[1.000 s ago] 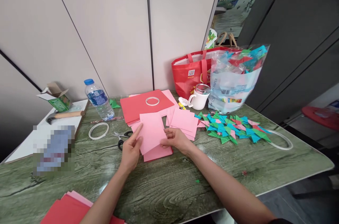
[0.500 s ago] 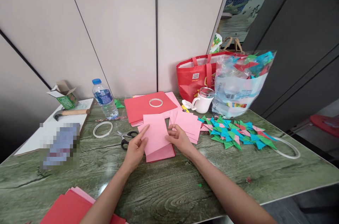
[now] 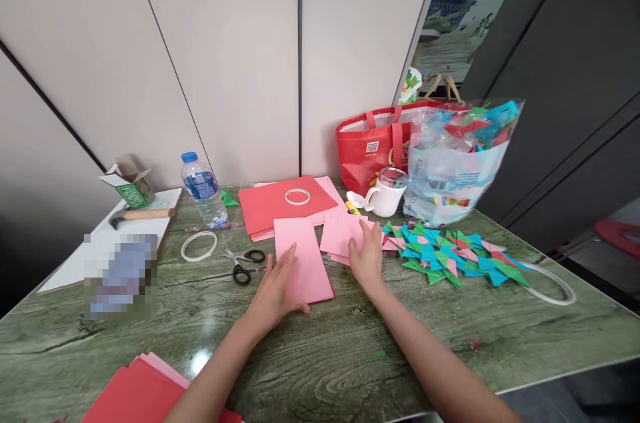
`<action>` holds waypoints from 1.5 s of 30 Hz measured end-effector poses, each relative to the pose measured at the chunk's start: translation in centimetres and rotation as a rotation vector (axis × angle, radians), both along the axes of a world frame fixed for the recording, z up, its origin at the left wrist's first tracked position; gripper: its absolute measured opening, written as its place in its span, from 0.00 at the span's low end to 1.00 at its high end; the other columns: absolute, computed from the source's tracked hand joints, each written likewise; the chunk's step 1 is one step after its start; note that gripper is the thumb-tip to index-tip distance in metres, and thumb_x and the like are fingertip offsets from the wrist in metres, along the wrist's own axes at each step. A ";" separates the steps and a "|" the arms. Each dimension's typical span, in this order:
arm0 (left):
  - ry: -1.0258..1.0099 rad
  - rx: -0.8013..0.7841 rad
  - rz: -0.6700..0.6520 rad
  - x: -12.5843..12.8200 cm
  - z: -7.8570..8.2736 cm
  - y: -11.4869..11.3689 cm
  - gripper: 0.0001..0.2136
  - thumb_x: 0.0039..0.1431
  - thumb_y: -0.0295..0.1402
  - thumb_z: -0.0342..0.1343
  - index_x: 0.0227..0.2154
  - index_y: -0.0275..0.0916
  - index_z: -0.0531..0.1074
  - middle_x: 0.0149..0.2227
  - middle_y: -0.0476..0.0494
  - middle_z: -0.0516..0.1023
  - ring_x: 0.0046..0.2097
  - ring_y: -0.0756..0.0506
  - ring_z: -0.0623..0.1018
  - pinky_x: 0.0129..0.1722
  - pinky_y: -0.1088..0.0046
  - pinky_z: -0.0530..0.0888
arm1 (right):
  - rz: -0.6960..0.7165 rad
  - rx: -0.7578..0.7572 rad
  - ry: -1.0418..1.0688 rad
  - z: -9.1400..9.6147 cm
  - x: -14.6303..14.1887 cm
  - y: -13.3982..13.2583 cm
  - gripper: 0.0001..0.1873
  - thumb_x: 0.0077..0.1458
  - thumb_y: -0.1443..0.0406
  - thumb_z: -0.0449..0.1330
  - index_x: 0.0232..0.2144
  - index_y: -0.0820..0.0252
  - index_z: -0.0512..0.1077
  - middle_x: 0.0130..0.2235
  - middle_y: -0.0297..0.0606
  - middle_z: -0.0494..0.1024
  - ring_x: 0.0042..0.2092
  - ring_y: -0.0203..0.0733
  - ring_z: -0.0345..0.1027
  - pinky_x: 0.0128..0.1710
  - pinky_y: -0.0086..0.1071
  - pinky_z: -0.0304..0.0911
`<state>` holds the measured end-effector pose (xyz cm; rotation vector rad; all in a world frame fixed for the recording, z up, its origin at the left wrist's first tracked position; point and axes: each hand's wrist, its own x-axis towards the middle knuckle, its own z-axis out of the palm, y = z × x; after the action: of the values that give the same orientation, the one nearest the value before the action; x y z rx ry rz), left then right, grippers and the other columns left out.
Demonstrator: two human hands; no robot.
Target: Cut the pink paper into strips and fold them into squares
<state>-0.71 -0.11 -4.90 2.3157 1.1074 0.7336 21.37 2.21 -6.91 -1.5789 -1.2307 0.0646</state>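
Note:
My left hand (image 3: 276, 288) lies with its fingers stretched out on the left side of a pink paper stack (image 3: 306, 253), a long rectangle with a red sheet edge showing beneath. Over the right part of a pile of pink paper squares (image 3: 341, 235) is my right hand (image 3: 367, 255), fingers apart and slightly bent; whether it presses on them I cannot tell. Black-handled scissors (image 3: 245, 265) lie with their blades spread, just left of the pink stack.
Behind lie red sheets (image 3: 280, 203) with a white tape ring (image 3: 297, 197) on top. Folded paper pieces (image 3: 450, 253) spread at right, near a white mug (image 3: 386, 196) and a plastic bag (image 3: 445, 173). A water bottle (image 3: 204, 189) and hammer (image 3: 145, 213) are at left.
The pink sheet held up between both hands is now down on the stack. My left hand has flattened on it, and my right hand has moved right onto the pink squares.

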 end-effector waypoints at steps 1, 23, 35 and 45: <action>0.037 -0.001 -0.012 0.1 0.0 -0.1 0.53 0.32 0.34 0.68 0.60 0.47 0.39 0.62 0.34 0.49 0.60 0.37 0.55 0.58 0.52 0.40 | 0.073 0.034 -0.057 0.0 -0.3 -0.1 0.24 0.51 0.67 0.49 0.52 0.68 0.61 0.59 0.52 0.55 0.61 0.53 0.41 0.56 0.52 0.46; -0.288 -0.089 0.133 0.1 0.3 0.5 0.09 0.50 0.33 0.54 0.17 0.42 0.70 0.28 0.43 0.79 0.46 0.38 0.74 0.44 0.61 0.67 | 0.826 -0.071 0.137 1.6 -3.4 -2.0 0.08 0.47 0.63 0.60 0.32 0.57 0.73 0.37 0.41 0.76 0.46 0.45 0.66 0.48 0.41 0.58; -0.802 -0.433 0.623 -0.7 1.6 1.0 0.13 0.52 0.45 0.50 0.29 0.39 0.63 0.22 0.51 0.69 0.22 0.48 0.71 0.20 0.72 0.69 | 0.843 -0.206 0.748 1.8 -3.0 -1.2 0.13 0.43 0.59 0.62 0.28 0.58 0.63 0.21 0.26 0.66 0.23 0.31 0.59 0.25 0.25 0.54; -0.995 -0.560 0.291 0.2 2.2 0.2 0.30 0.44 0.36 0.60 0.52 0.43 0.56 0.45 0.40 0.73 0.40 0.44 0.75 0.31 0.73 0.71 | 0.881 -0.224 0.662 2.0 -3.7 -2.0 0.11 0.43 0.58 0.61 0.24 0.59 0.67 0.32 0.36 0.73 0.34 0.38 0.66 0.33 0.31 0.61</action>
<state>-0.53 0.14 -2.67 1.0776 0.9671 1.2757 17.72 0.25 -4.95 -0.9388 -1.2931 1.2172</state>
